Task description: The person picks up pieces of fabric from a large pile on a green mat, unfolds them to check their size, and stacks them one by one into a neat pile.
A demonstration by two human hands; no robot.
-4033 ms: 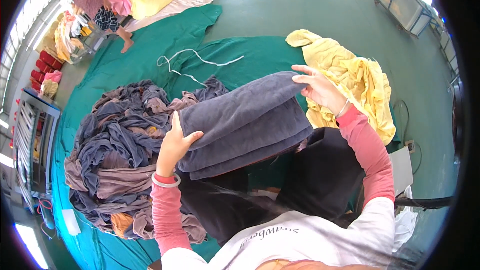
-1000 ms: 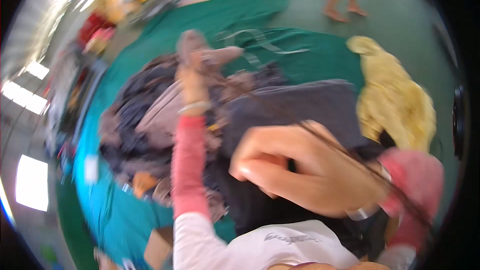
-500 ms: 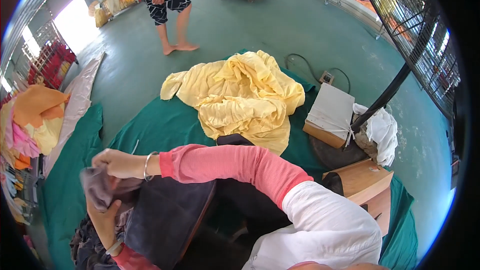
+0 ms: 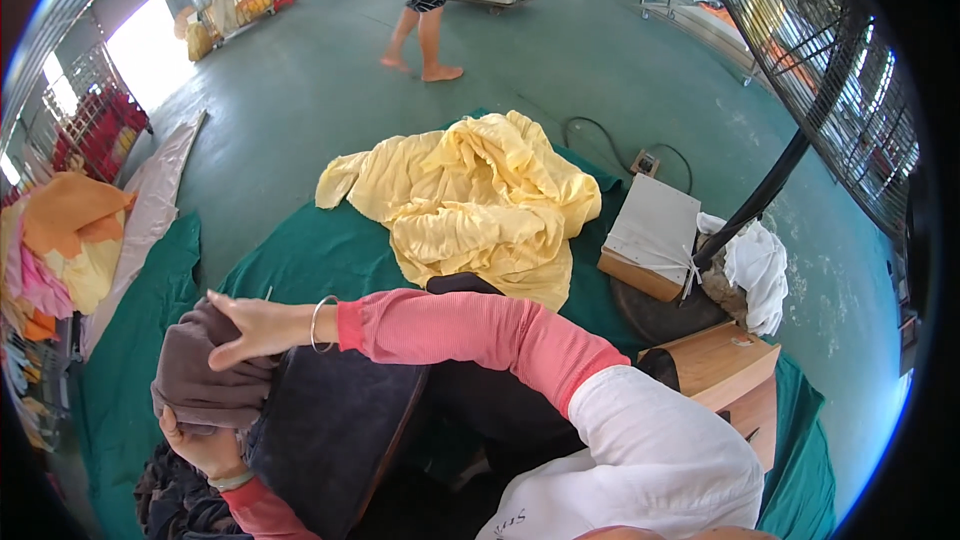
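A brown cloth (image 4: 212,365) is held up at the person's left, beside a dark cloth (image 4: 335,430) that is spread over the lap. Its lower edge is gripped by the left hand (image 4: 205,448), with the thumb laid on the near face. The right hand (image 4: 258,328) is reached across the body; its thumb and forefinger are spread wide against the upper part of the brown cloth, and its remaining fingers are hidden. Below the left hand, a dark heap (image 4: 180,500) is partly seen. A crumpled yellow cloth (image 4: 480,205) is laid ahead on a green sheet (image 4: 275,260). To the right, a white-topped box (image 4: 655,225) is placed near a fan (image 4: 790,50). Farther off, a barefoot co-worker (image 4: 425,0) is seen.
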